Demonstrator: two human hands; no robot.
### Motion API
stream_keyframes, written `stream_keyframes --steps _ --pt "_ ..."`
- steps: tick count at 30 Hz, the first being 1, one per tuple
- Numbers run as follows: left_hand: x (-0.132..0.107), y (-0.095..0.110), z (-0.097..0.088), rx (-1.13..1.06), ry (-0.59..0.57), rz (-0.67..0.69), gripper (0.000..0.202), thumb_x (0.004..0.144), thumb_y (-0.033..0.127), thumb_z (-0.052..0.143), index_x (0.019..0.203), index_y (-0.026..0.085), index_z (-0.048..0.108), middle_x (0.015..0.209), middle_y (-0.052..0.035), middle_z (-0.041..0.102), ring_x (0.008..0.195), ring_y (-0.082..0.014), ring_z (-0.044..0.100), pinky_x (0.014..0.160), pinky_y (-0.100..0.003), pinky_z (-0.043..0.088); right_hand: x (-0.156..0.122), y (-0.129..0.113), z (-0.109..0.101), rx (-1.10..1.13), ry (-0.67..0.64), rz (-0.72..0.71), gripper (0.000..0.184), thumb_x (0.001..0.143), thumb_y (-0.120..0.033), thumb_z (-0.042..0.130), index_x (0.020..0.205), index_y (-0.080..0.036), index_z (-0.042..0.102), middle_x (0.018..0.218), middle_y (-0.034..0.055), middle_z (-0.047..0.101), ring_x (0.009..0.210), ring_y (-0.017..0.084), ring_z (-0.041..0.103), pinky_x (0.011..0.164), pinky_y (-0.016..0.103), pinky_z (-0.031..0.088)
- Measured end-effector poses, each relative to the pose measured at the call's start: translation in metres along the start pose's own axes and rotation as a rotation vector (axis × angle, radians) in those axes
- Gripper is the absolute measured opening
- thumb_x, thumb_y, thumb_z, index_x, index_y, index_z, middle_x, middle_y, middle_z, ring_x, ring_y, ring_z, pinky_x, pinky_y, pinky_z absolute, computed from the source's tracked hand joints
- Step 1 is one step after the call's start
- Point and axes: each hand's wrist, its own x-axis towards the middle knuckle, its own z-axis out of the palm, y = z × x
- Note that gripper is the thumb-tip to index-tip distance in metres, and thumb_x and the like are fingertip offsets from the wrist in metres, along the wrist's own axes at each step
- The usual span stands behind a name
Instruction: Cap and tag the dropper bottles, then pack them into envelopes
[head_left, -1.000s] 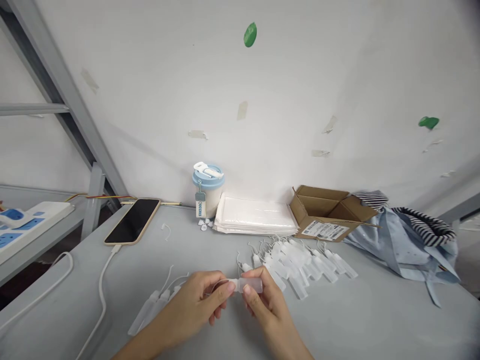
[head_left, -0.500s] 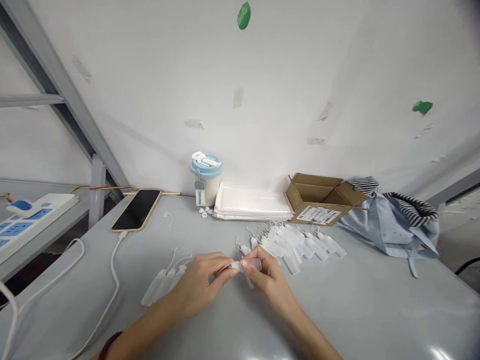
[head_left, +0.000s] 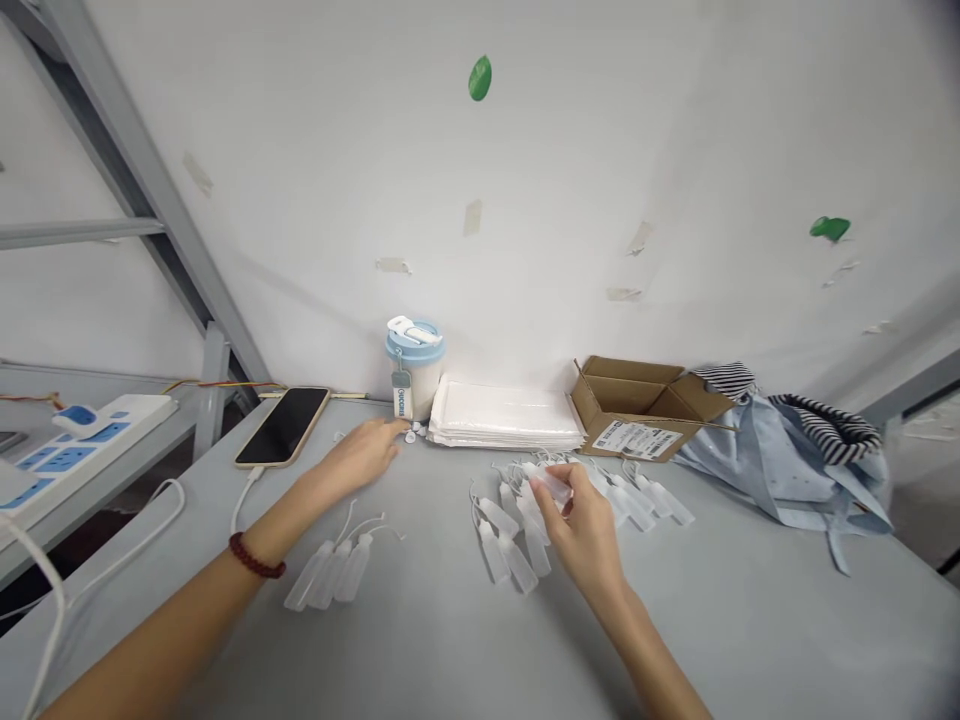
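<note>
My right hand (head_left: 581, 525) is shut on a small translucent plastic squeeze bottle (head_left: 552, 487), held just above a pile of similar bottles (head_left: 600, 495) with thin white loops attached. My left hand (head_left: 360, 452) reaches far forward, holding nothing visible. Its fingertips are next to a few small white caps (head_left: 412, 432) at the foot of a blue-lidded cup (head_left: 415, 370). Three more bottles (head_left: 330, 575) lie side by side nearer me, left of centre. A looser group of bottles (head_left: 506, 545) lies below my right hand.
A black smartphone (head_left: 283, 427) on a charging cable lies left of my left hand, with a power strip (head_left: 82, 440) beyond the grey table's left edge. Behind the pile stand a stack of white pads (head_left: 502, 415) and an open cardboard box (head_left: 637, 410). Folded blue cloth (head_left: 780, 465) lies to the right.
My hands have come apart. The left hand has let go of the bottle and moved forward to the caps. The right hand has moved forward with a bottle, and bottles now lie below it.
</note>
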Motion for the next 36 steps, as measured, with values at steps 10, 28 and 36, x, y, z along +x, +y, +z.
stream_keyframes --steps 10,28,36 --pt "0.021 0.0 0.019 -0.015 -0.037 0.01 0.021 0.092 0.025 0.052 0.106 0.014 0.062 0.108 -0.0095 0.065 0.099 -0.0226 0.062 0.088 -0.041 0.047 0.004 0.01 0.002 -0.244 0.037 -0.063 0.013 0.085 -0.035 0.044 0.082 -0.023 0.044 0.084 0.0095 0.063 0.074 0.025 0.061 0.059 0.035 0.044" --pt "-0.014 0.006 0.002 -0.402 0.027 -0.106 0.005 0.067 0.016 0.056 0.063 0.019 0.055 0.06 0.0011 0.058 0.063 -0.0196 0.058 0.06 -0.028 0.04 0.006 0.013 0.002 -0.507 0.043 -0.1 0.009 0.08 -0.024 0.051 0.079 -0.022 0.042 0.084 0.0075 0.059 0.083 0.025 0.055 0.057 0.029 0.038" --pt "-0.046 0.016 -0.005 -0.856 0.195 -0.203 0.03 0.067 0.038 0.068 0.087 0.017 0.06 0.088 -0.0047 0.065 0.086 -0.0208 0.062 0.082 -0.033 0.048 -0.002 -0.008 0.013 -0.662 0.189 -0.208 0.005 0.078 -0.021 0.05 0.076 -0.02 0.046 0.085 0.0111 0.057 0.081 0.029 0.051 0.067 0.037 0.036"
